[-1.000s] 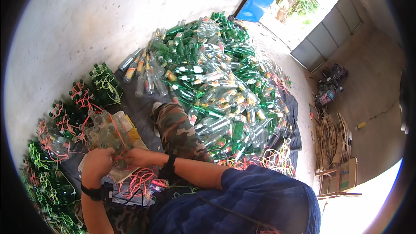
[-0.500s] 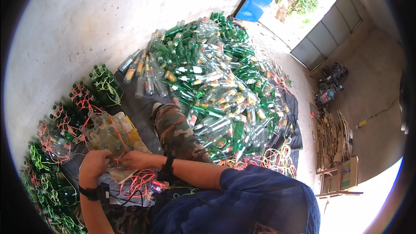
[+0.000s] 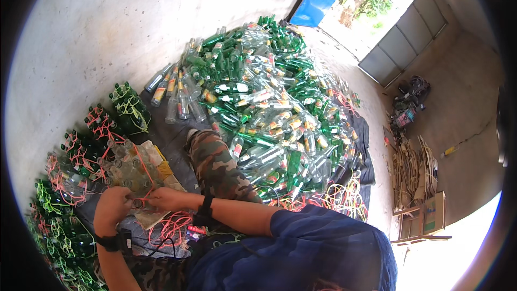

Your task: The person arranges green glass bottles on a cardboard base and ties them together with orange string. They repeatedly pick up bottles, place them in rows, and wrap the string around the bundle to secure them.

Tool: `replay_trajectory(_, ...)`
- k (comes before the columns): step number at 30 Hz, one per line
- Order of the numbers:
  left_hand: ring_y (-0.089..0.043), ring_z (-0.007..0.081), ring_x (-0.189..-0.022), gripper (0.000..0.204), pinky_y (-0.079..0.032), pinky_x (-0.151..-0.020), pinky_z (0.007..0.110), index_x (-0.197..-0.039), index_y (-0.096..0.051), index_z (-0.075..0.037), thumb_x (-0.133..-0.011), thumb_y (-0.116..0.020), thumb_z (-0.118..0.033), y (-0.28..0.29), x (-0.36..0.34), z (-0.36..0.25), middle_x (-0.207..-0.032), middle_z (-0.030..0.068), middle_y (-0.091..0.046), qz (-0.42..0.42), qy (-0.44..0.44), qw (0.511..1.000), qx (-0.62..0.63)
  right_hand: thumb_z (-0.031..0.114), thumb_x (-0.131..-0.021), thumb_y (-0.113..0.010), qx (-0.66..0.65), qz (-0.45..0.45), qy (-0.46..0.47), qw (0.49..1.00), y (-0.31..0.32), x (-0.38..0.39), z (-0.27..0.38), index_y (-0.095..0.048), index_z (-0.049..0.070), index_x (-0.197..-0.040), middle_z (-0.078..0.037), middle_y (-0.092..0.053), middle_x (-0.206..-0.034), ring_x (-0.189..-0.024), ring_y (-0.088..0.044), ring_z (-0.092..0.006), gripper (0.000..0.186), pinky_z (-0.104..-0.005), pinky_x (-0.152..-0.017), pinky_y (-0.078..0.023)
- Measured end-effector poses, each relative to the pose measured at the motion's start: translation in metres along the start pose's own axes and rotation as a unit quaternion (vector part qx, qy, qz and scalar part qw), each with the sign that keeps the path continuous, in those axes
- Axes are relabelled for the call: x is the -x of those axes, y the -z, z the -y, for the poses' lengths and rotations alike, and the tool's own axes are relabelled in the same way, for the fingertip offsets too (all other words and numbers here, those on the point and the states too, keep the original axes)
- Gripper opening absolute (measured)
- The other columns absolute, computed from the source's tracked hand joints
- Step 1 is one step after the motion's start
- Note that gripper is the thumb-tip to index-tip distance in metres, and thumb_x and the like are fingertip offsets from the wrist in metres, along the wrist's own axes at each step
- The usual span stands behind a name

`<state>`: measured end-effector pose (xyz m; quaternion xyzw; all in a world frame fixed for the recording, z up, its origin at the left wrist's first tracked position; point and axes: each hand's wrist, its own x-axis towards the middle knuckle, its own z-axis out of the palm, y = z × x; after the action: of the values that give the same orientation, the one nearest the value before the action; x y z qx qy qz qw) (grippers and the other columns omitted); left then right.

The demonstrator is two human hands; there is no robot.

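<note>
A cluster of clear glass bottles [image 3: 128,168] stands on a cardboard sheet [image 3: 149,219] at my left, with orange-red string [image 3: 144,163] stretched across it. My left hand [image 3: 113,206] is closed at the near edge of the cluster, its fingers pinching the string by a bottle neck. Opposite it, my right hand [image 3: 169,200] is also closed, with the same string running up out of its fingers. The fingertips of both hands are partly hidden. Loose red string [image 3: 175,227] lies in a tangle below my right wrist.
Tied bundles of green bottles [image 3: 128,105] line the wall at left. A large heap of loose green and clear bottles [image 3: 269,108] lies beyond my leg [image 3: 215,164]. More coloured string [image 3: 344,199] is at the heap's near edge. Flattened cardboard [image 3: 414,175] leans at right.
My left hand has shifted slightly left and down, and my right hand slightly left. Both stay at the string by the clear bottles.
</note>
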<state>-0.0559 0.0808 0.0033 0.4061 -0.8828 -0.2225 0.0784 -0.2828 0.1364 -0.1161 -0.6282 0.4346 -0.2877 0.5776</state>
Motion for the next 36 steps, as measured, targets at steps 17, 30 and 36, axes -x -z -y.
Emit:
replay_trajectory(17,-0.064,0.0355,-0.081,0.014,-0.051,-0.071,0.043,-0.084,-0.062,-0.001,-0.074,-0.071,0.0,0.008,0.001,-0.006,-0.086,0.014,-0.061,-0.107,-0.018,0.994,0.011,0.026,-0.107,-0.053,0.0,0.015,-0.022,1.0,-0.004,-0.003,0.003,-0.062,-0.005,-0.099,-0.011,-0.063,-0.079,-0.072,-0.062,-0.0174,0.034,-0.0382,-0.068,-0.052)
replay_trajectory(30,-0.065,0.0231,-0.065,0.009,-0.05,-0.06,0.035,-0.091,-0.065,0.002,-0.082,-0.067,0.0,0.015,-0.003,-0.023,-0.078,0.0138,-0.065,-0.073,0.03,0.986,0.145,0.026,-0.108,-0.052,-0.039,0.018,-0.038,0.998,-0.001,0.003,0.014,-0.062,-0.005,-0.102,-0.01,-0.062,-0.081,-0.073,-0.062,-0.0168,0.032,-0.0376,-0.068,-0.052)
replay_trajectory(36,-0.063,0.0184,-0.059,0.007,-0.047,-0.056,0.034,-0.093,-0.063,0.002,-0.088,-0.064,-0.003,0.008,-0.008,-0.02,-0.073,0.0127,-0.066,-0.047,0.072,0.97,0.229,0.025,-0.107,-0.053,-0.002,0.017,-0.012,1.0,-0.001,0.002,0.01,-0.063,-0.004,-0.103,-0.012,-0.062,-0.083,-0.074,-0.062,-0.0203,0.031,-0.0396,-0.07,-0.052)
